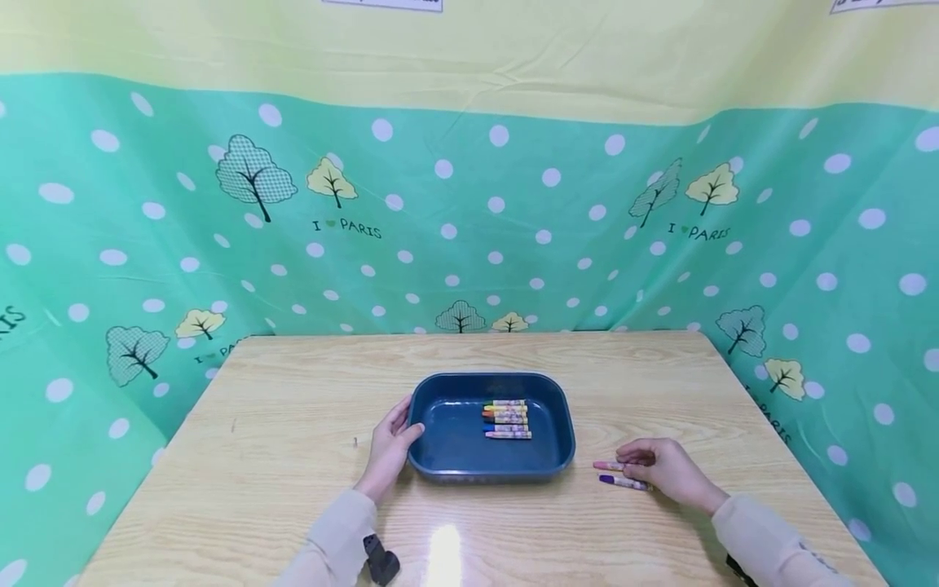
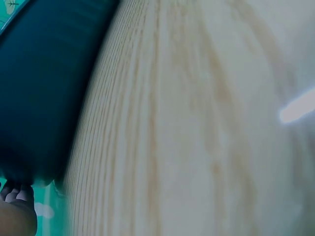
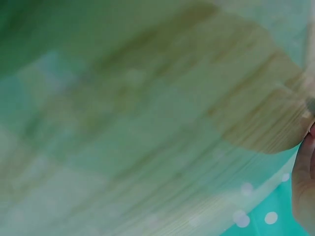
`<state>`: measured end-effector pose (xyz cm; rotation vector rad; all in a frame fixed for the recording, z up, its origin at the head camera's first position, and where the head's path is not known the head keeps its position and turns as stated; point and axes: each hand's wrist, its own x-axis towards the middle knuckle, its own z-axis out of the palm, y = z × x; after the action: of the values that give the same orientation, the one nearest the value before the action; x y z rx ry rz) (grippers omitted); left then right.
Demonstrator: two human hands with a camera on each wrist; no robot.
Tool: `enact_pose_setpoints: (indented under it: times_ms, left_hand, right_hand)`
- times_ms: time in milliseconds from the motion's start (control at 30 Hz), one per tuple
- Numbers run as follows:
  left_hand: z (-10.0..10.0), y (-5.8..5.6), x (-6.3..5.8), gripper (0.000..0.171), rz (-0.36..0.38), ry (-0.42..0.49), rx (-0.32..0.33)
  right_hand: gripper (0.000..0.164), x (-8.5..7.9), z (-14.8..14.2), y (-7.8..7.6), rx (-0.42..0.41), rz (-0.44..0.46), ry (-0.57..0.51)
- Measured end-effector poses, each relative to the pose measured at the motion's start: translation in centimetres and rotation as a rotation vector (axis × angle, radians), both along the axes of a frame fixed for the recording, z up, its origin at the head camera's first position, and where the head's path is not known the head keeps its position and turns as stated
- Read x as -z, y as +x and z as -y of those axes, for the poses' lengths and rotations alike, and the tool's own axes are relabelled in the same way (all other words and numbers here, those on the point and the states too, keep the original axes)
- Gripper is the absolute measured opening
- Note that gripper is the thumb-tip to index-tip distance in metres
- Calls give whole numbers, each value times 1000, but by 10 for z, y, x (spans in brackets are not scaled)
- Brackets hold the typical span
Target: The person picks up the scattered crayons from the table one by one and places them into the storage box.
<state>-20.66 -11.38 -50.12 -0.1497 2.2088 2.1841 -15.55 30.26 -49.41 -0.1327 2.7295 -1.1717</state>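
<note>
My left hand (image 1: 389, 450) grips the left end of a dark blue tray (image 1: 447, 436), thumb over the rim and fingers along the outer wall. Inside the tray, right of its middle, several crayons (image 1: 506, 419) lie side by side in a row. To the right of the tray, my right hand (image 1: 671, 471) pinches a pink crayon (image 1: 606, 465) at the table surface; the fingers cover its right part. A purple crayon (image 1: 622, 482) lies just in front of it, close under the thumb. The left wrist view shows the tray's outer wall (image 2: 44, 88) with fingertips (image 2: 19, 194) against it.
Everything rests on a light wood-grain table (image 1: 293, 424). A green and yellow curtain (image 1: 469, 204) with dots and trees hangs behind and along both sides. The right wrist view is blurred, with part of the right hand (image 3: 304, 189) at its edge.
</note>
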Motion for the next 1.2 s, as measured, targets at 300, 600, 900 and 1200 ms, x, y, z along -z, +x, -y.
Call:
enact_pose_setpoints:
  times_ms: [300,600,900,1200]
  left_hand:
    - [1,1,2,57,14,-9,2]
    - [1,3,3,56,5,-11,-3]
    - [1,2,0,56,-11,-4,1]
    - [2,0,0,56,-3,9,1]
  right_hand:
    - [22,2,2,-1,8,-11,29]
    - [23,-28,11,-11,-12,-124,-6]
    - [25,-60,33,-25,41,-154,-74]
    - [23,-70,68,-37,27,-123,-149]
